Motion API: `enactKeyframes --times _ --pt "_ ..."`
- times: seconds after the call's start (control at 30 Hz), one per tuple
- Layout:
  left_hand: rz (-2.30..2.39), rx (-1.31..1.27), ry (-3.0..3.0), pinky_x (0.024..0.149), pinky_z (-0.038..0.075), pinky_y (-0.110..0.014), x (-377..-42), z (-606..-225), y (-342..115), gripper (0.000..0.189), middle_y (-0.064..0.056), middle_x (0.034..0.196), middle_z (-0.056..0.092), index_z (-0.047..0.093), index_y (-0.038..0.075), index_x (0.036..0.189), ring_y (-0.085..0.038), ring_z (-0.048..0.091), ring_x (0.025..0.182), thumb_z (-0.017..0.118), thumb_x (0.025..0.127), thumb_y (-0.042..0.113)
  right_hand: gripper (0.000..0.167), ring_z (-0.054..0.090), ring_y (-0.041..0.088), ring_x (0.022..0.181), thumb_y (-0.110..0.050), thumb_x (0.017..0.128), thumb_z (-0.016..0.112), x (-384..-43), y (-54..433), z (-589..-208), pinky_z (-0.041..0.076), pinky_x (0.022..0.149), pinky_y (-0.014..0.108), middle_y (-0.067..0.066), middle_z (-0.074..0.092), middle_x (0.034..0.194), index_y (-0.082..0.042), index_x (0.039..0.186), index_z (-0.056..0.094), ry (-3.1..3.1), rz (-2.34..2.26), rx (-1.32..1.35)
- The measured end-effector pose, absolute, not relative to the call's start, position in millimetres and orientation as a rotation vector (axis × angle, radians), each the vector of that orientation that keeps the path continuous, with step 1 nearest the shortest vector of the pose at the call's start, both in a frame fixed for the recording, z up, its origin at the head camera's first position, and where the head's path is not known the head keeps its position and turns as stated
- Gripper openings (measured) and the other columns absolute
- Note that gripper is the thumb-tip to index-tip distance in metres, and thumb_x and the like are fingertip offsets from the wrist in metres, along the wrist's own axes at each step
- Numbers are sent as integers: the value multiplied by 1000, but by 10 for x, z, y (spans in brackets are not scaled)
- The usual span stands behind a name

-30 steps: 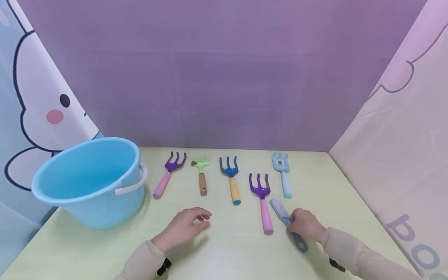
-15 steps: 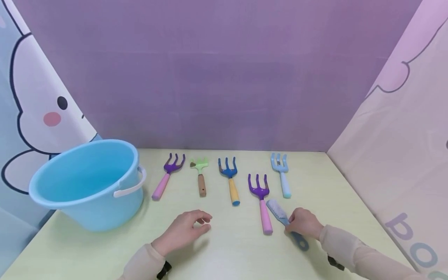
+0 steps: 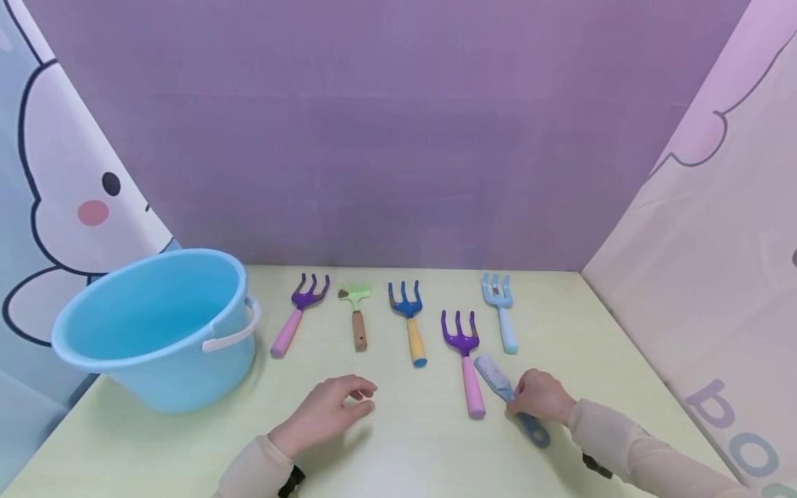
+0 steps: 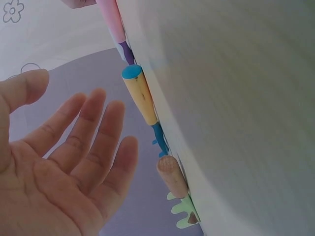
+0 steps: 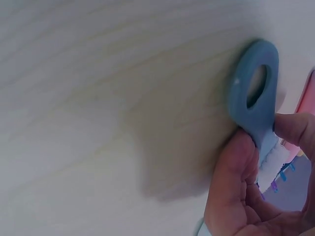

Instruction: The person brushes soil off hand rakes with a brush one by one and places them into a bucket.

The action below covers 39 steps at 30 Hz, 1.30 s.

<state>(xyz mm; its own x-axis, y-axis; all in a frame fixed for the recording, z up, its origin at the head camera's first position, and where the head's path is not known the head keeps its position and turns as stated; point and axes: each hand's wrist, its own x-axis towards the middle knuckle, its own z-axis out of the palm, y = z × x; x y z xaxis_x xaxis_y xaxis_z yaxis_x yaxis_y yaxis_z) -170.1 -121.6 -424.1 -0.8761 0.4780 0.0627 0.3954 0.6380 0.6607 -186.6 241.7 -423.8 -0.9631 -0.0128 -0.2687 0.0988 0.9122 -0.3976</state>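
Observation:
My right hand [image 3: 540,396] pinches the handle of a grey-blue brush [image 3: 495,373] between thumb and fingers, low at the table's right. The brush has pale bristles and, in the right wrist view, a handle end [image 5: 237,93] with an oval hole. Just left of it lies a purple hand fork [image 3: 474,387] with a pink handle. My left hand [image 3: 330,408] hovers over the table, fingers relaxed and holding nothing. In the left wrist view its palm [image 4: 54,191] faces the camera, beside the yellow handle [image 4: 139,96] of a blue hand fork.
A light blue bucket [image 3: 168,377] with a white handle stands at the left. Along the back lie another purple fork [image 3: 305,297], a green fork [image 3: 359,328] with a brown handle, and a light blue fork [image 3: 507,328]. A purple cloth [image 3: 398,138] rises behind the table.
The brush has swung slightly, its bristled head shifting left toward the pink handle, with my right hand still pinching it. The camera view shifted a little; my left hand stays put.

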Motion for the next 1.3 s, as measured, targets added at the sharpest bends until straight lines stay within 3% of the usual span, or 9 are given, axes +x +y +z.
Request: enactKeyframes --times 0.5,0.93,1.17,1.3 --pt "1058 732 2706 76 47 -33 -1696 -4227 -1217 29 1 102 65 63 9 111 -16 61 91 57 89 26 15 47 16 58 -15 68 69 -1937 2457 -4268 38 51 26 3 53 65 -4 71 59 2830 -572 24" --pt "1045 737 2686 75 47 -31 -1685 -4223 -1230 30 0 101 66 63 9 112 -14 60 90 57 89 28 6 50 15 54 -9 73 59 -1955 2579 -4352 41 53 26 3 56 58 -5 69 57 2732 -820 59" --pt "1048 739 2679 74 47 -31 -1674 -4194 -1234 30 0 101 65 63 8 111 -16 60 90 57 89 27 17 54 13 53 -10 86 53 -1924 2642 -4384 47 53 27 4 60 62 0 73 57 2504 -1171 8" --pt "1023 724 2683 75 46 -32 -1681 -4208 -1242 29 1 101 65 63 9 112 -14 60 90 56 90 26 25 45 9 48 -15 90 52 -1898 2644 -4384 40 48 23 -1 53 56 -2 69 55 2436 -1241 -35"
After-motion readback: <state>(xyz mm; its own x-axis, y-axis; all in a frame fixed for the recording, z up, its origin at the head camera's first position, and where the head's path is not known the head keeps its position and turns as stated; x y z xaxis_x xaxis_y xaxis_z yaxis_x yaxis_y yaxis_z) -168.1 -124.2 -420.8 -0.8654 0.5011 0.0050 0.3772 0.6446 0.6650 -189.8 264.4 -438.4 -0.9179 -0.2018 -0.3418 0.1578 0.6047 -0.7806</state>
